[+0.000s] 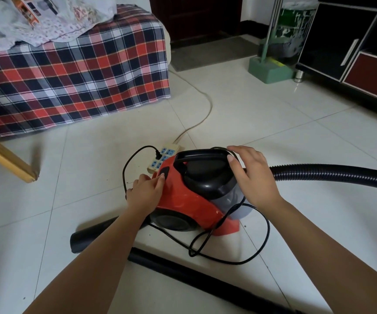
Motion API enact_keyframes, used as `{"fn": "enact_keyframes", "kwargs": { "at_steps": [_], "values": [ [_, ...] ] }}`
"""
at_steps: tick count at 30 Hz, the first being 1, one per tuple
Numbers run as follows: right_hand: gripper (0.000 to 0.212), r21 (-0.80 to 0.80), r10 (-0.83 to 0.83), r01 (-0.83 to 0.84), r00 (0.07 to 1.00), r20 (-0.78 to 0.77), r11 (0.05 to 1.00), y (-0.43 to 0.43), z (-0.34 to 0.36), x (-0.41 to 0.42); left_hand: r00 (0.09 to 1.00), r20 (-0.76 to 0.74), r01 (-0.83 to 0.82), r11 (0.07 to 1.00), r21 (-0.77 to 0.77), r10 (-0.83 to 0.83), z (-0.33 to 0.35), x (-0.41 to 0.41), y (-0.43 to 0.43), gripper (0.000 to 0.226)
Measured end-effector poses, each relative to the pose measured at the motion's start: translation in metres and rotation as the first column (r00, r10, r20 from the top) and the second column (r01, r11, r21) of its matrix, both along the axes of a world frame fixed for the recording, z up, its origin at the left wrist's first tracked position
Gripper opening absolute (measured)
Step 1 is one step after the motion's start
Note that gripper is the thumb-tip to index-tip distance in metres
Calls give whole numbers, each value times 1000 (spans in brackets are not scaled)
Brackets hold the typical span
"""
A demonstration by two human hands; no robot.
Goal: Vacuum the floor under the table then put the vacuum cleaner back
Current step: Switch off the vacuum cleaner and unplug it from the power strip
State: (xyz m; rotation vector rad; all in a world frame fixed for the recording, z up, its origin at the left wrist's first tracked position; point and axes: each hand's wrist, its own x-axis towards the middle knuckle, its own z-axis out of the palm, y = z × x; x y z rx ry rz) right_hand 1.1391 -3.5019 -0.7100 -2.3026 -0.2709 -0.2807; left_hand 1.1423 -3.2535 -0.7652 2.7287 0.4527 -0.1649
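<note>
Red-and-black vacuum cleaner (189,200) on white tiled floor (273,123). Left hand (145,190) at rear of body, fingertips on black button (164,172). Right hand (251,175) spread, fingers relaxed, over front end of carrying handle (201,156); contact unclear. Ribbed black hose (330,174) runs off right. Black cord (228,250) loops across tiles, plugged into power strip (163,158) just behind machine. Black tube (92,234) lies under left forearm. Plaid-covered sofa (81,82) behind; wooden leg (6,159) at left edge.

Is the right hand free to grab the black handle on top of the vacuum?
Probably yes: the right hand hovers beside the handle, fingers open; only a thin cord lies near it.
</note>
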Motion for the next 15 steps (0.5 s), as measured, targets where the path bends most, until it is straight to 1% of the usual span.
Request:
{"fn": "enact_keyframes", "kwargs": {
  "at_steps": [2, 4, 5, 6, 7, 8, 9, 11, 13, 15],
  "values": [
    [35, 1, -1, 1, 1000, -8, 1000, -1, 0, -2, 1000, 9, -14, 1000, -19, 14, 2, -1, -2, 55],
    [35, 7, -4, 4, 1000, -12, 1000, -2, 2, -2, 999, -15, -30, 997, -76, 29, 2, 1, -1, 58],
    [35, 16, -7, 7, 1000, -16, 1000, -2, 3, -2, 999, -36, -42, 990, -131, 38, 3, 1, 0, 62],
    [35, 26, -10, 10, 1000, -16, 1000, -2, 5, -2, 997, -41, -68, 974, -217, 61, 3, 2, 2, 69],
    [35, 33, -12, 12, 1000, -16, 999, -2, 6, -1, 995, -27, -97, 942, -322, 93, 5, 2, 4, 78],
    [36, 39, -12, 12, 1000, -17, 999, -1, 7, -1, 990, 2, -126, 899, -418, 139, 6, 1, 6, 81],
    [36, 43, -9, 10, 1000, -18, 999, 0, 8, 0, 984, 44, -129, 862, -490, 172, 9, -2, 6, 75],
    [36, 46, 2, -2, 1000, -13, 999, 3, 9, 1, 968, 129, -106, 818, -565, 215, 15, -6, 8, 56],
    [36, 45, 12, -12, 1000, -9, 999, 6, 8, 1, 946, 190, -79, 753, -653, 264, 20, -9, 14, 50],
    [36, 48, 15, -15, 1000, -5, 999, 8, 8, 4, 915, 220, -77, 681, -728, 339, 22, -8, 22, 47]
  ]
}}
